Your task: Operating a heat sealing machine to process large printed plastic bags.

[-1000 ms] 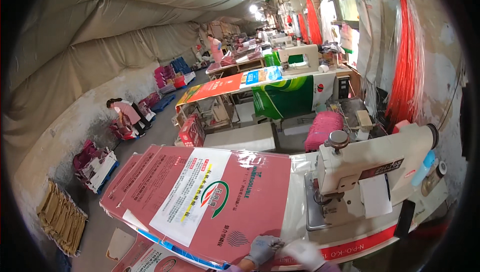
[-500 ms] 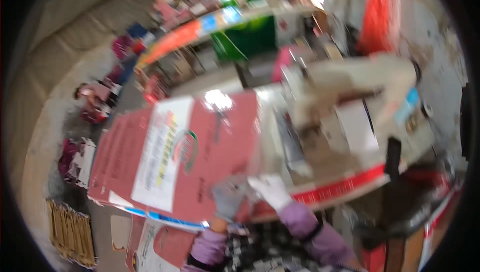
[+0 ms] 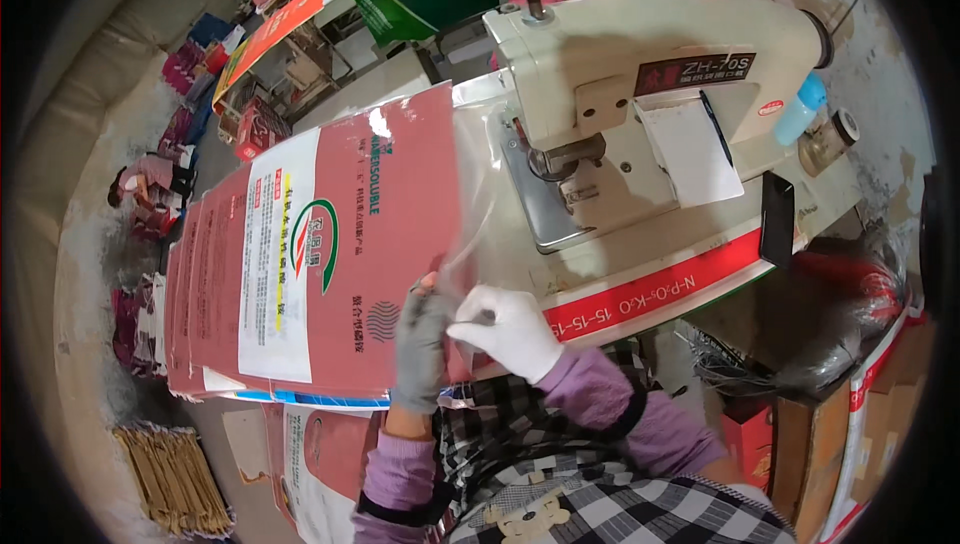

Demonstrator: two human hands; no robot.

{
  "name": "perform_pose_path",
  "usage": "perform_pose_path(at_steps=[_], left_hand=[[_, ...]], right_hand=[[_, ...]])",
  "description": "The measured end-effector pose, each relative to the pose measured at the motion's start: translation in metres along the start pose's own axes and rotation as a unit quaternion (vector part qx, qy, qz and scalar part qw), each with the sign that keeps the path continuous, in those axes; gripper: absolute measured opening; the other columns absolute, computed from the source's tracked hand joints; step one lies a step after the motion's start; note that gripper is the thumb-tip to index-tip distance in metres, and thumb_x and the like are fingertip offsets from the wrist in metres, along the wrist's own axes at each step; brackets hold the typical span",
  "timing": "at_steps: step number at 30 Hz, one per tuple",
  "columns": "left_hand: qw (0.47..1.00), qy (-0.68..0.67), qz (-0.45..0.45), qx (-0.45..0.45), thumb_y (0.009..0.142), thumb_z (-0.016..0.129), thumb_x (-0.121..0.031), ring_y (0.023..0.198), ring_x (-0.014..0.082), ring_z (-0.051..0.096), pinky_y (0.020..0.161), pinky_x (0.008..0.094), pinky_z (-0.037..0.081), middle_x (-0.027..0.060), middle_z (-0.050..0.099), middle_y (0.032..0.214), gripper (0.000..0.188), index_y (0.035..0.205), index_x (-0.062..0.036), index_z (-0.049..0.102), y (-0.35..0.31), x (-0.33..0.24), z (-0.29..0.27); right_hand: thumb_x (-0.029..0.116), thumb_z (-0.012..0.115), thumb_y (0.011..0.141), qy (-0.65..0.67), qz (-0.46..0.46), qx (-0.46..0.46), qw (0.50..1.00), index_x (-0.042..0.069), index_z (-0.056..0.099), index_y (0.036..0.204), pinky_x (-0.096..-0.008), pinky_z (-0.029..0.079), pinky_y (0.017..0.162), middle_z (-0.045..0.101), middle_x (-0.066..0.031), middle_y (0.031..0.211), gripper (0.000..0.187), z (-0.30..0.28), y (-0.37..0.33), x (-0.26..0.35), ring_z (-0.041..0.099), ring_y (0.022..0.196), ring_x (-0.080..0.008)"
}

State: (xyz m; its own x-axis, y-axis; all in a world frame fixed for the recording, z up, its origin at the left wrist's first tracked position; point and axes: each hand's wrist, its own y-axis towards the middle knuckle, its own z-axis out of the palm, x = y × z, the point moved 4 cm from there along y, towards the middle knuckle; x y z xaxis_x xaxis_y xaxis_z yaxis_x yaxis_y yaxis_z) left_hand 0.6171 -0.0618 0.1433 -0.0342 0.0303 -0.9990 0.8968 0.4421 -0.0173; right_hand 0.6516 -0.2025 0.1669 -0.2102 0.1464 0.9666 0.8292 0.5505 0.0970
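A stack of red woven-look bags (image 3: 410, 204) with white printed panels lies in front of me, left of an industrial sewing machine (image 3: 690, 54). Clear plastic film (image 3: 468, 254), like a liner, sticks out past the top bag's right edge. My left hand (image 3: 418, 349), in a grey glove with bare fingertips, is closed at the near right corner of that bag, gripping its edge. Close beside it, my right hand (image 3: 515, 332) in a white glove pinches the clear film between thumb and fingers. The needle area (image 3: 560, 159) stands beyond my right hand, apart from the film.
On the machine's table are a notepad (image 3: 690, 149) with a pen, a black phone (image 3: 778, 216) at the front edge, a blue bottle (image 3: 802, 109) and a jar (image 3: 830, 139). Cardboard boxes (image 3: 810, 444) stand at lower right. Folded brown sacks (image 3: 175, 479) lie at lower left. People sit far left.
The view has swung and steadied, so the sewing machine appears nearer and higher. Both hands stay together at the bag's near right corner, now slightly higher in the picture.
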Motion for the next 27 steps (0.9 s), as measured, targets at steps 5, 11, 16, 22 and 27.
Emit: perform_pose_path(at_steps=[5,11,16,22,27], left_hand=[[0.718,0.638,-0.029,0.278,0.082,0.070,-0.020,0.099,0.0285,0.066,0.085,0.0401,0.051,0.0143,0.069,0.088,0.043,0.116,0.0030,0.058,0.017,-0.010,-0.003],[0.947,0.183,-0.207,0.165,0.090,0.061,-0.030,0.069,0.0143,0.062,0.066,0.0314,0.053,0.0094,0.063,0.076,0.026,0.093,-0.0052,0.069,0.016,-0.022,-0.048],[0.878,0.405,0.008,0.255,0.086,0.065,-0.032,0.065,0.0283,0.061,0.060,0.0400,0.048,0.0145,0.061,0.072,0.024,0.090,-0.0078,0.066,-0.002,-0.070,-0.053],[0.744,0.635,-0.013,0.210,0.087,0.058,-0.010,0.076,0.0323,0.066,0.070,0.0396,0.052,0.0137,0.068,0.083,0.025,0.110,-0.0124,0.069,-0.114,-0.133,-0.126],[0.711,0.703,0.011,0.030,0.081,0.061,-0.007,0.066,0.0319,0.065,0.061,0.0418,0.051,0.0107,0.067,0.076,0.023,0.100,-0.0144,0.071,-0.195,-0.156,-0.180]], right_hand=[[0.005,0.072,0.079,0.153,-0.009,-0.058,0.987,0.001,0.059,0.076,-0.0276,0.048,0.067,0.063,-0.0053,0.078,0.014,0.021,0.004,-0.020,0.061,0.072,-0.0133],[0.026,0.064,0.087,0.058,-0.125,0.084,0.987,0.004,0.067,0.106,-0.0392,0.048,0.079,0.064,-0.0160,0.097,0.030,0.028,0.007,-0.013,0.061,0.086,-0.0311],[0.036,0.056,0.091,0.195,-0.155,0.173,0.953,0.006,0.070,0.100,-0.0422,0.047,0.084,0.067,-0.0134,0.092,0.035,0.029,0.006,-0.015,0.063,0.088,-0.0291],[0.026,0.051,0.094,-0.170,-0.423,0.217,0.863,0.006,0.066,0.109,-0.0384,0.047,0.089,0.066,-0.0104,0.106,0.030,0.122,-0.007,0.062,0.062,0.101,-0.0240],[0.012,0.070,0.077,0.193,0.125,-0.146,0.962,0.003,0.066,0.090,-0.0337,0.052,0.077,0.065,-0.0131,0.088,0.017,-0.006,0.089,-0.060,0.063,0.086,-0.0265]])
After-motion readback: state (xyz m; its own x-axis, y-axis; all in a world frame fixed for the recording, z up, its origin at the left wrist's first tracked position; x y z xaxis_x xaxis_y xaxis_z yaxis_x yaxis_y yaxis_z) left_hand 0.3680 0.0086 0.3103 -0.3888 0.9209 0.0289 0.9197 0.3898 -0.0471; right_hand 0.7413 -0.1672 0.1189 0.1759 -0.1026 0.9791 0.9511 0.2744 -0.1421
